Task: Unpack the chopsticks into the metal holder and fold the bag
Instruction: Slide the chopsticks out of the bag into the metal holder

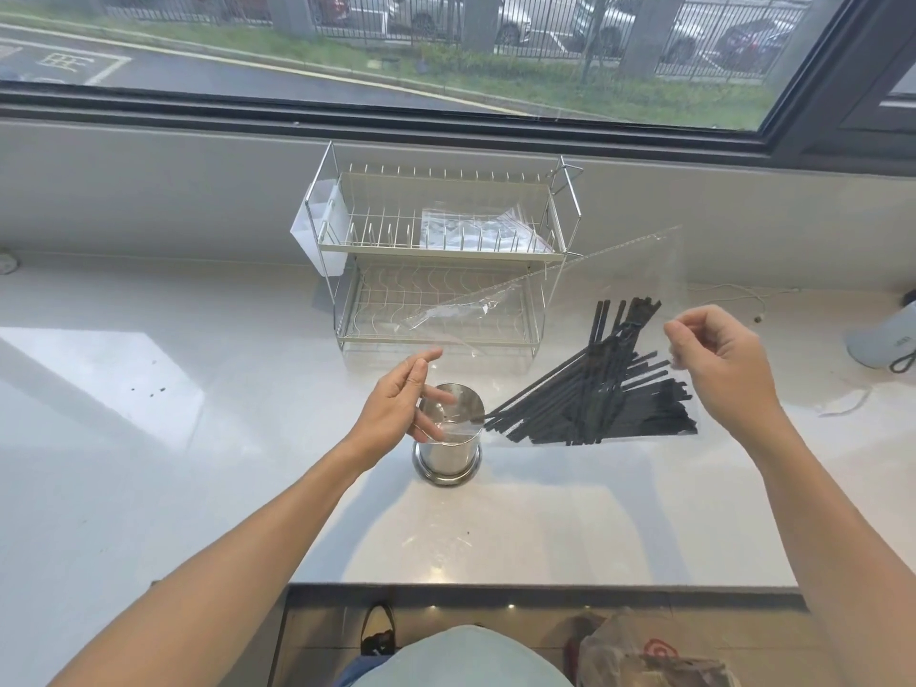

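Clear crinkly bag (595,309) of black square chopsticks (609,394) is pinched by right hand (718,359); left hand (396,409) is spread open at the bag's mouth over the shiny steel holder (448,453).

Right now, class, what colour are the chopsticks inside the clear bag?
Black chopsticks, seen best in the head view.

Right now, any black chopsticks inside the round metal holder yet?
No: the round metal holder looks empty, and the black chopsticks are all inside the clear plastic bag.

The metal holder (447,441) stands mid-worktop (148,438), with the bag (570,314) of chopsticks (604,394) to its right and the dish rack (441,260) behind, toward the back edge.
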